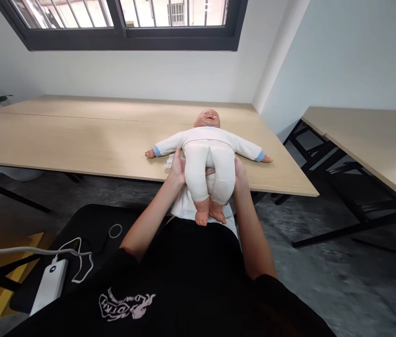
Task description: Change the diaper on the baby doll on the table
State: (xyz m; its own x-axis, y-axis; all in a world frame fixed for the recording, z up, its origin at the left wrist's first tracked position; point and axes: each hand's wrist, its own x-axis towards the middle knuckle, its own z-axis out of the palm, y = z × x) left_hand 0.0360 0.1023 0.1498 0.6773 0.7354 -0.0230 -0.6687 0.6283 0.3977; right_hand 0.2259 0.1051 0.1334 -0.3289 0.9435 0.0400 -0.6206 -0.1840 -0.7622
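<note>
A baby doll (pixel 212 159) in a white suit with blue cuffs lies on its back on the wooden table (pixel 113 145), head away from me and arms spread wide. Its legs point toward me, and the bare feet hang past the front edge. My left hand (pixel 178 168) holds the doll at its left-side hip in view, thumb up along the side and fingers running underneath. On the opposite hip, my right hand (pixel 239 171) grips it, mostly hidden behind the leg. Beneath the legs a white cloth (pixel 183 206) hangs over the edge onto my lap.
On a black chair (pixel 89 220) to my left lie a white power bank (pixel 50 283) with a cable and a beaded bracelet (pixel 115 230). Another table (pixel 369 135) stands at the right, across a gap. A window (pixel 124 28) is in the wall ahead.
</note>
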